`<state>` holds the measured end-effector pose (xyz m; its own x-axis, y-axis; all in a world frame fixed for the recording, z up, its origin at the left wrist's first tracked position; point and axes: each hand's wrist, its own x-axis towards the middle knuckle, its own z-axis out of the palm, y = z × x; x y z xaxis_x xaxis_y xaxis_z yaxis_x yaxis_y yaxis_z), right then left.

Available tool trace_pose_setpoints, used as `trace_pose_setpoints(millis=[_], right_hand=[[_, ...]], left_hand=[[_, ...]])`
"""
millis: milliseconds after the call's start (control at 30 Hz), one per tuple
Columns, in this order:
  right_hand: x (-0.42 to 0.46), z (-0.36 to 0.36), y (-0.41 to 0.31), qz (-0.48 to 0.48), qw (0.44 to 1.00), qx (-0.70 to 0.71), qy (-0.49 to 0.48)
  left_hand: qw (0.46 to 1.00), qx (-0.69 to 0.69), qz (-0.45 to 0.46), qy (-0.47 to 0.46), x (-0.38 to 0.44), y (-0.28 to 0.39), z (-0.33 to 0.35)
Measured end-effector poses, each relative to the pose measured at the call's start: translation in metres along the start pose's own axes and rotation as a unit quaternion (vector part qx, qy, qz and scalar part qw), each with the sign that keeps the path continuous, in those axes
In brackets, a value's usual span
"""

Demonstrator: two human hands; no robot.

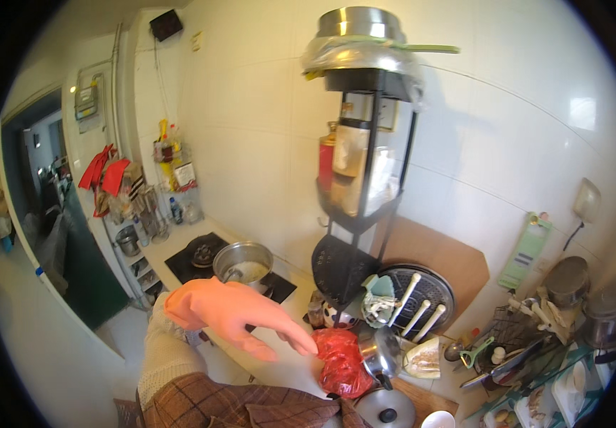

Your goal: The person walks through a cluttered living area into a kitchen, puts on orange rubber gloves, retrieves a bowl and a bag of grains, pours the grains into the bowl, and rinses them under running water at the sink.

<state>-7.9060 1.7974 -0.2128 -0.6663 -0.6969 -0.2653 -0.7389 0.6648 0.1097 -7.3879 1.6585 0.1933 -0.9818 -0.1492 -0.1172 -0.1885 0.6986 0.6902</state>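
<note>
My left hand (pixel 233 315), in a pink rubber glove, reaches across the counter with its fingers apart and nothing visible in it. Its fingertips appear beside a red plastic bag (pixel 340 366); whether they touch it I cannot tell. My right hand is out of view. Against the bag leans a shiny metal pot (pixel 380 353), and below it lies a round metal lid (pixel 386 411) with a black knob. Behind the glove, a steel pot (pixel 243 257) with pale contents and a utensil inside stands on the black gas hob (pixel 190 259).
A tall black corner rack (pixel 374 155) holds pans on top and bottles lower down. White pegs (pixel 409 299) stand before a perforated round tray (pixel 436 291). At right are a knife (pixel 506 364), a green peeler (pixel 476 353) and dish racks. A white bowl (pixel 438 420) sits at the bottom edge.
</note>
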Motion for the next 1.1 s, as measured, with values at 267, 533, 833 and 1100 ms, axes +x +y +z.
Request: trace_pose_setpoints(millis=[267, 533, 833, 1100], right_hand=[[-0.011, 0.000, 0.019, -0.020, 0.998, 0.045, -0.028], [-0.070, -0.130, 0.006, -0.169, 0.962, 0.198, 0.084], [-0.033, -0.381, -0.184, -0.400, 0.812, 0.343, 0.252], [0.009, -0.499, -0.311, -0.548, 0.703, 0.329, 0.311]], left_hand=[[0.994, 0.082, 0.003, 0.075, 0.047, 0.038, -0.028], [0.911, 0.066, -0.100, 0.395, 0.054, 0.045, -0.053], [0.816, 0.018, -0.079, 0.572, 0.069, -0.077, -0.121], [0.733, 0.122, -0.003, 0.669, 0.081, -0.089, -0.170]])
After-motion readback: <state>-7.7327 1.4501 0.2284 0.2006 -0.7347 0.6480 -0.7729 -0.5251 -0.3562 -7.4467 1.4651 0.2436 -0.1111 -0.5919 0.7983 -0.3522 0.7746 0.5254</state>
